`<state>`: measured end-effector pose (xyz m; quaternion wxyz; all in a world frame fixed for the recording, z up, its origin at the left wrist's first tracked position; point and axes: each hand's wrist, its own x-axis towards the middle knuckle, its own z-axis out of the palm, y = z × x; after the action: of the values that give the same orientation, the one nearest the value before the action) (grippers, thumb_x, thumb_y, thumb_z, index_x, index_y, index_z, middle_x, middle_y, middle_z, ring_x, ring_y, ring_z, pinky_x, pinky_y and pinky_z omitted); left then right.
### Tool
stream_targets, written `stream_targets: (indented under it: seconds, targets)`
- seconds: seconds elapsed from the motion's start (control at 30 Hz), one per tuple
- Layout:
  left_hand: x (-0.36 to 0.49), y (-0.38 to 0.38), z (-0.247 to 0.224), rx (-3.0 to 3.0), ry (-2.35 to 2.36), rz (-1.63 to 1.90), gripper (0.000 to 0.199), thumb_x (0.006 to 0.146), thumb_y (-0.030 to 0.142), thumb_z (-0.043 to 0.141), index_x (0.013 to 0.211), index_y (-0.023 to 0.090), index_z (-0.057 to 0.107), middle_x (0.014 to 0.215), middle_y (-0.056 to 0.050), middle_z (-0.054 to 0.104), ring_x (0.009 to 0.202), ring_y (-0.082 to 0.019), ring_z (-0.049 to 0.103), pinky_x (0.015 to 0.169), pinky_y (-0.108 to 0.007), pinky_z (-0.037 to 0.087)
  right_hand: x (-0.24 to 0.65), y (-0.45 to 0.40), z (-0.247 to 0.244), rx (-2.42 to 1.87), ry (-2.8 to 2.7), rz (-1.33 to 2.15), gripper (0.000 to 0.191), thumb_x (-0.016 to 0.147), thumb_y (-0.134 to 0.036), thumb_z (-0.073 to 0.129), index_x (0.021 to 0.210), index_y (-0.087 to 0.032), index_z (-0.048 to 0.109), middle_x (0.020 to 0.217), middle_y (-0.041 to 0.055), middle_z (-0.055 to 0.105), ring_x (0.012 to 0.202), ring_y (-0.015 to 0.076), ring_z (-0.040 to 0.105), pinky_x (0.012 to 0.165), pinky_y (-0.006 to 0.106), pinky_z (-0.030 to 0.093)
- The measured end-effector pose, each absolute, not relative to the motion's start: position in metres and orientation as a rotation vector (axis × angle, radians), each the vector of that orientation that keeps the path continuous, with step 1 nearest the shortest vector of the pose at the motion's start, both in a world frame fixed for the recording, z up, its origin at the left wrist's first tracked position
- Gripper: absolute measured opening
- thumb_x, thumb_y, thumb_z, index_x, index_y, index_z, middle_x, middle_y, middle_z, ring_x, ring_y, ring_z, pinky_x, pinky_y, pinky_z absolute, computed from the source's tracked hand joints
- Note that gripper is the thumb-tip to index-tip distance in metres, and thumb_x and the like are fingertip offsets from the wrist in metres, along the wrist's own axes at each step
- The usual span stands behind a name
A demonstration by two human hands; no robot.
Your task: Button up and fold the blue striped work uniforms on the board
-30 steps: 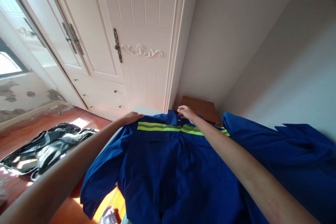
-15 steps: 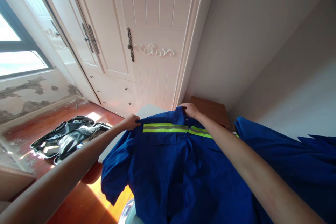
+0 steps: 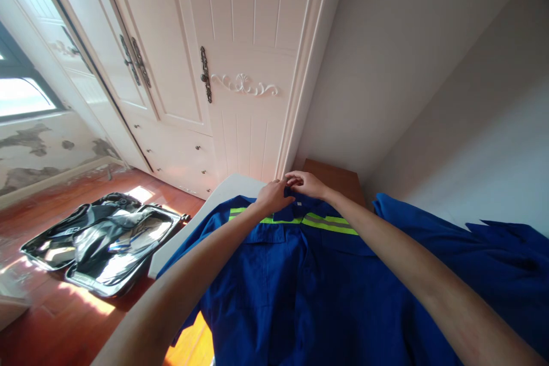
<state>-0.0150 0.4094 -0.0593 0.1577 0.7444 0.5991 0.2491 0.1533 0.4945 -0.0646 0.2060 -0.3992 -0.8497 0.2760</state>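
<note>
A blue jacket with yellow-green and grey reflective strips lies spread over a white tabletop, front side up. My left hand is over its collar, thumb apart from the fingers, gripping no cloth that I can see. Close beside it, almost touching, my right hand hovers at the collar's far edge with loosely curled, parted fingers. A small pale label shows inside the collar below the right hand. The jacket's left-side sleeve is partly hidden behind my left forearm.
More blue cloth lies at the right. An open suitcase with items in it rests on the red wooden floor at the left. Beyond the white tabletop stand a white wardrobe and a brown wooden piece.
My left hand has let go of the jacket's shoulder and moved right to the collar. My right hand has released the collar, staying near it. The view has shifted slightly.
</note>
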Motion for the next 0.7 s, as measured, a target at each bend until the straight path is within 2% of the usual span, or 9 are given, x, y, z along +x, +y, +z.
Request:
stream_targets:
  seconds: [0.07, 0.13, 0.2, 0.3, 0.43, 0.5, 0.6, 0.7]
  targets:
    - [-0.014, 0.416, -0.076, 2.043, 1.771, 0.66, 0.039, 0.079, 0.032, 0.069, 0.114, 0.016, 0.068, 0.109, -0.017, 0.071, 0.104, -0.033, 0.065, 0.086, -0.038, 0.049, 0.175, 0.502, -0.07, -1.231, -2.328, 0.763, 0.05, 0.078, -0.018, 0.066, 0.127, -0.018, 0.061, 0.112, 0.0086, 0.073, 0.098, 0.0192, 0.069, 0.081, 0.027, 0.053]
    - [-0.021, 0.42, -0.089, 2.0, 1.773, 0.686, 0.025, 0.083, 0.03, 0.063, 0.102, 0.016, 0.073, 0.101, -0.014, 0.074, 0.097, -0.03, 0.067, 0.083, -0.036, 0.05, 0.203, 0.507, -0.076, -1.388, -2.282, 0.721, 0.043, 0.076, -0.023, 0.072, 0.117, -0.016, 0.066, 0.11, 0.0116, 0.073, 0.097, 0.0215, 0.069, 0.078, 0.028, 0.053]
    - [-0.029, 0.422, -0.097, 1.969, 1.769, 0.721, 0.02, 0.085, 0.03, 0.06, 0.093, 0.018, 0.075, 0.098, -0.011, 0.075, 0.094, -0.027, 0.068, 0.081, -0.033, 0.049, 0.23, 0.51, -0.083, -1.543, -2.248, 0.693, 0.03, 0.071, -0.032, 0.078, 0.095, -0.016, 0.072, 0.093, 0.0108, 0.074, 0.086, 0.0229, 0.069, 0.072, 0.029, 0.052]
    - [-0.04, 0.425, -0.1, 1.93, 1.783, 0.772, 0.019, 0.083, 0.031, 0.062, 0.087, 0.018, 0.075, 0.092, -0.009, 0.075, 0.089, -0.025, 0.068, 0.078, -0.032, 0.049, 0.259, 0.505, -0.091, -1.684, -2.226, 0.705, 0.027, 0.063, -0.038, 0.083, 0.068, -0.017, 0.068, 0.067, 0.0051, 0.069, 0.066, 0.0198, 0.065, 0.062, 0.027, 0.048]
    - [-0.048, 0.432, -0.095, 1.904, 1.828, 0.831, 0.023, 0.082, 0.038, 0.064, 0.082, 0.018, 0.074, 0.083, -0.008, 0.074, 0.08, -0.025, 0.066, 0.071, -0.031, 0.046, 0.276, 0.493, -0.091, -1.653, -2.18, 0.677, 0.024, 0.061, -0.027, 0.081, 0.081, -0.018, 0.07, 0.077, 0.0034, 0.071, 0.07, 0.0179, 0.063, 0.061, 0.025, 0.044]
    - [-0.05, 0.435, -0.092, 1.91, 1.841, 0.858, 0.027, 0.085, 0.041, 0.061, 0.08, 0.018, 0.073, 0.08, -0.008, 0.072, 0.078, -0.024, 0.065, 0.068, -0.031, 0.044, 0.282, 0.488, -0.082, -1.598, -2.174, 0.695, 0.023, 0.065, -0.028, 0.078, 0.085, -0.02, 0.071, 0.079, 0.0023, 0.072, 0.07, 0.0169, 0.063, 0.06, 0.024, 0.044]
    - [-0.051, 0.441, -0.086, 1.947, 1.821, 0.885, 0.034, 0.09, 0.045, 0.052, 0.076, 0.019, 0.069, 0.076, -0.008, 0.07, 0.075, -0.023, 0.063, 0.067, -0.031, 0.042, 0.295, 0.486, -0.062, -1.539, -2.18, 0.776, 0.016, 0.069, -0.034, 0.074, 0.078, -0.021, 0.074, 0.072, 0.0008, 0.071, 0.062, 0.0151, 0.061, 0.055, 0.023, 0.042]
    - [-0.046, 0.45, -0.083, 1.96, 1.827, 0.912, 0.042, 0.094, 0.049, 0.043, 0.074, 0.019, 0.064, 0.078, -0.009, 0.068, 0.077, -0.024, 0.062, 0.068, -0.032, 0.041, 0.306, 0.489, -0.044, -1.523, -2.137, 0.841, 0.018, 0.07, -0.038, 0.075, 0.075, -0.021, 0.076, 0.063, -0.0003, 0.068, 0.051, 0.0124, 0.054, 0.05, 0.023, 0.04]
